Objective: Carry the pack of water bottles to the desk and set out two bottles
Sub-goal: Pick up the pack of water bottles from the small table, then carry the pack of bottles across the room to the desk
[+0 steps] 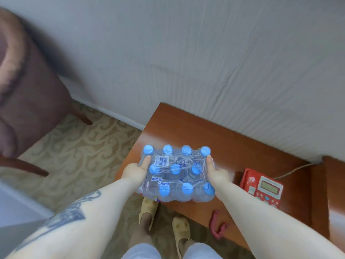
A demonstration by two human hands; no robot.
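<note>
Both hands clasp the pack of water bottles: left hand on its left side, right hand on its right; pack hangs over the surface near its front-left corner, approx. w/ one edge past the front edge; better move it further in, lower it flat, then let go; red telephone sits well to the right.

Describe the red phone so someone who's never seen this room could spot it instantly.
Start at the reddish-brown wooden desk against the pale wall. Look toward its right end, right of the shrink-wrapped water bottle pack held over it. The phone sits there: bright red, with a small greenish display, buttons below and a pale cord to the wall; the only other red item, a darker curved piece, lies nearer the front edge.
</note>
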